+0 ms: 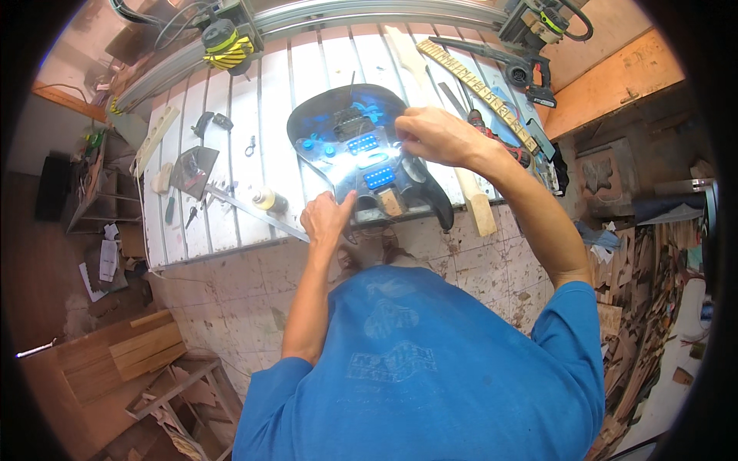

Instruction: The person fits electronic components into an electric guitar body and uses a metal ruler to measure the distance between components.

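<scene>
A dark guitar body [307, 123] lies on the slatted work table, with a shiny plate [342, 161], a black bridge [350, 123], blue knobs [329, 150] and two blue pickups [379, 177] on it. My left hand [327, 219] rests at the body's lower left beside a long metal ruler [269, 219], thumb apart from the fingers. My right hand [434, 134] has its fingers curled at the body's upper right; what is between them is hidden. A capped bottle [269, 200] stands left of the body.
A fretted neck [480, 92], pale wooden neck [484, 215], red drill [515, 154] and black blower [523, 73] lie at right. Small tools [207, 123] lie at left. A metal machine rail [323, 15] spans the back. Wood offcuts [630, 323] are piled lower right.
</scene>
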Demonstrator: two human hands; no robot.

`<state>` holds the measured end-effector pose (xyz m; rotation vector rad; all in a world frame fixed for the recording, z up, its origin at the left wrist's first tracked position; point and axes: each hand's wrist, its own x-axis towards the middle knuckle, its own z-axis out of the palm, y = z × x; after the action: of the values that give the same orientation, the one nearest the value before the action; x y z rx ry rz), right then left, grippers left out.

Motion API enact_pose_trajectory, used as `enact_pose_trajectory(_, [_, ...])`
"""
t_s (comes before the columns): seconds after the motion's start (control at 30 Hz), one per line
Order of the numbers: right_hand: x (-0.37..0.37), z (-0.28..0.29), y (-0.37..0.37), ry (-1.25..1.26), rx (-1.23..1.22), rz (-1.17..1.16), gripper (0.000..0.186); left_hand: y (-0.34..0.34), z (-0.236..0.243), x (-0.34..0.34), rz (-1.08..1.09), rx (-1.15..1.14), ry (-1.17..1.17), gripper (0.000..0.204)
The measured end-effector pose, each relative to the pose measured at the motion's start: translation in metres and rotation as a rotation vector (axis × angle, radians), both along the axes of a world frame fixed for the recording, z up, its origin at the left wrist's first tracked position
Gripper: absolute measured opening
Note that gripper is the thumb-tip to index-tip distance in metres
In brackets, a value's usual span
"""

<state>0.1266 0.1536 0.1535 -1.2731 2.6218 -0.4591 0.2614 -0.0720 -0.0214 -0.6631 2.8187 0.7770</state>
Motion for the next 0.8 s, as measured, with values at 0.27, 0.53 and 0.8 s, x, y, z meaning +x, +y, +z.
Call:
enact_pose_trajectory(0.27, [-0.003, -0.005, 0.003, 0.001, 0.005, -0.023, 0.011, 0.003, 0.007, 0.010, -0.105, -0.038, 0.050, 0.057])
enact_pose_trajectory(0.53, [-0.004, -0.004, 0.007, 0.031, -0.044, -0.024, 0.011, 0.007, -0.009, 0.018, -0.111, -0.098, 0.178, 0.056])
enact_pose_trajectory(0.8, [-0.005, -0.012, 0.010, 0.016, -0.055, -0.035, 0.013, 0.002, -0.011, 0.015, -0.108, -0.096, 0.177, 0.056])
